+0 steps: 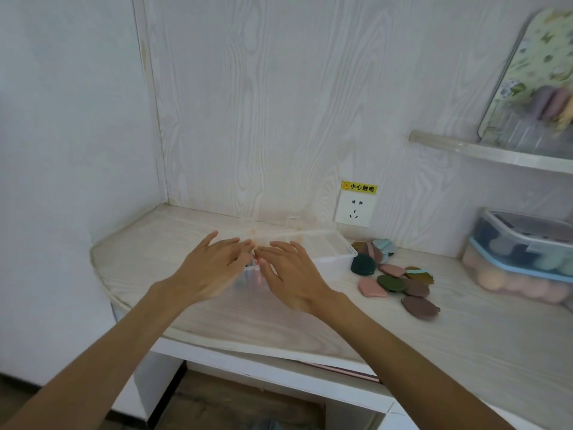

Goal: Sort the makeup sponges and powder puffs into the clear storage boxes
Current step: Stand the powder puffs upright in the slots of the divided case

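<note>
A long clear storage box (328,248) with compartments lies on the pale wooden counter (310,330), near the back wall. My left hand (214,265) and my right hand (291,274) hover over its left end, fingers spread, fingertips nearly meeting above a compartment where a pink item shows faintly. Neither hand holds anything that I can see. To the right of the box lies a loose pile of flat powder puffs (400,279) in pink, dark green, mauve, olive and pale blue.
At the far right stand stacked clear boxes (521,262) filled with round sponges. Above them a clear shelf (496,150) carries a rack with more puffs. A wall socket (355,209) with a yellow warning label sits behind the box.
</note>
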Tool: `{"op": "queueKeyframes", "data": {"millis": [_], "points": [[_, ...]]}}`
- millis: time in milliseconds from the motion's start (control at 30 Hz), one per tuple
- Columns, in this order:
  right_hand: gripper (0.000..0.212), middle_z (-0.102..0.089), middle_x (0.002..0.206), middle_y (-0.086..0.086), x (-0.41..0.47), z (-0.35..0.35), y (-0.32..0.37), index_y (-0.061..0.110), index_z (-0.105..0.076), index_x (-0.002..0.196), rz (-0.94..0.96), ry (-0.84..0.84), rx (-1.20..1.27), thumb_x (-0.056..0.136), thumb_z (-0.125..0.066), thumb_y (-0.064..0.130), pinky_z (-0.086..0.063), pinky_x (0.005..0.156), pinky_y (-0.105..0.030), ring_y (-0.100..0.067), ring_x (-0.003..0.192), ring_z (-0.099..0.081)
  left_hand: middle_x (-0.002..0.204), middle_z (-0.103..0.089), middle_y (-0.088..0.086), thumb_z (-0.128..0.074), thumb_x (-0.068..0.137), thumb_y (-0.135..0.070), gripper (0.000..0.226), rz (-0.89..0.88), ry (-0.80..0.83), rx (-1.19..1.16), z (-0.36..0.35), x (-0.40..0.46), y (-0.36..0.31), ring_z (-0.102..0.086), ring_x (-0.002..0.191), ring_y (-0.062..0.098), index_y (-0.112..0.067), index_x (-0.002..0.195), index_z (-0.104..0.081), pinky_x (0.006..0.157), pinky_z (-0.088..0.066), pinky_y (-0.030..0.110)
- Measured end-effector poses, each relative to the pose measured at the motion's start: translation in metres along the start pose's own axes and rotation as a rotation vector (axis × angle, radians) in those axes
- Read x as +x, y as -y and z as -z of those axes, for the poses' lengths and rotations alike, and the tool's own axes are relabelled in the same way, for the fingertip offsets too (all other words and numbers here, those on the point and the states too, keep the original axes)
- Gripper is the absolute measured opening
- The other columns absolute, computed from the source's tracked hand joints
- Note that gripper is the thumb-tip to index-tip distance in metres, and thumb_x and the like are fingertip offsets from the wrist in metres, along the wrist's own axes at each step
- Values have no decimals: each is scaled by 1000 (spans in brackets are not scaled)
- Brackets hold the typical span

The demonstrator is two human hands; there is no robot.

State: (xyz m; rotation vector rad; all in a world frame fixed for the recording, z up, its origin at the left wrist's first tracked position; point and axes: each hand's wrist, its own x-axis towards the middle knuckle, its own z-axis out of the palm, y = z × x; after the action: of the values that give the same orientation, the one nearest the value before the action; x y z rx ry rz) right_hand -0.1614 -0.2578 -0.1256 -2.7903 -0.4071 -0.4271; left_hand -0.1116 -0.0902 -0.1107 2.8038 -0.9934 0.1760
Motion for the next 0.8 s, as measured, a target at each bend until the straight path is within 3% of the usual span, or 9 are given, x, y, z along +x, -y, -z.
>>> {"op": "queueKeyframes", "data": {"millis": [100, 167, 233, 300, 400, 500, 600, 700, 800], "points": [[40, -50, 141, 1, -7, 13, -10, 17, -50, 136, 15, -108, 99, 102, -33, 29, -15, 110, -18, -13, 134, -38, 143, -45, -8, -23, 93, -41, 50, 60, -114, -69, 9, 13, -4, -39, 133, 12, -26, 133, -49, 112, -21, 30], [35, -58, 132, 1, -12, 27, -25, 17, -56, 129, 0, -252, 89, 101, -37, 27, -24, 102, -18, -14, 125, -47, 145, -42, -11, -34, 98, -31, 37, 32, -151, -102, 9, 20, -13, -40, 131, 12, -27, 131, -50, 108, -25, 27], [30, -64, 120, 1, -13, 42, -53, 17, -62, 120, -135, -438, 66, 100, -41, 23, -36, 92, -23, -15, 113, -54, 145, -40, -13, -33, 100, -27, 36, 7, -137, -151, 3, 26, -24, -39, 131, 11, -29, 133, -49, 106, -27, 25], [26, -63, 117, 1, -13, 55, -94, 17, -60, 118, -412, -523, 74, 98, -44, 20, -41, 85, -25, -17, 108, -56, 144, -42, -13, -29, 101, -30, 38, -21, -110, -159, -7, 33, -28, -34, 134, 9, -30, 133, -48, 108, -25, 25], [32, -54, 133, -5, -20, 65, -152, 15, -51, 129, -726, -316, 144, 98, -43, 17, -43, 95, -32, -22, 117, -54, 142, -44, -15, -15, 92, -48, 55, -40, -132, -113, -20, 38, -26, -32, 134, 7, -33, 127, -55, 109, -25, 25], [43, -41, 147, -7, -25, 67, -174, 17, -32, 146, -693, -44, 112, 103, -30, 24, -34, 107, -36, -27, 131, -42, 134, -53, -14, -5, 79, -52, 72, -57, -225, -125, -27, 38, -24, -41, 129, 9, -32, 114, -65, 106, -33, 29], [47, -50, 133, -7, -19, 62, -181, 24, -25, 148, -720, 140, 102, 104, -18, 35, -31, 109, -42, -26, 122, -46, 134, -53, -16, -4, 77, -54, 73, -44, -231, -138, -26, 37, -26, -40, 129, 8, -33, 112, -65, 106, -33, 29], [39, -54, 126, -7, -2, 56, -194, 23, -52, 127, -741, 255, -34, 100, -26, 32, -35, 106, -47, -27, 113, -48, 136, -48, -19, 0, 72, -57, 78, -13, -190, -176, -24, 38, -25, -35, 131, 8, -36, 116, -62, 107, -31, 29], [30, -64, 106, -10, 11, 65, -191, 18, -59, 81, -738, 360, -83, 94, -36, 32, -43, 88, -32, -18, 80, -54, 136, -50, -17, -2, 75, -58, 76, -27, -190, -174, -26, 39, -23, -37, 131, 11, -35, 115, -63, 106, -34, 32]]}}
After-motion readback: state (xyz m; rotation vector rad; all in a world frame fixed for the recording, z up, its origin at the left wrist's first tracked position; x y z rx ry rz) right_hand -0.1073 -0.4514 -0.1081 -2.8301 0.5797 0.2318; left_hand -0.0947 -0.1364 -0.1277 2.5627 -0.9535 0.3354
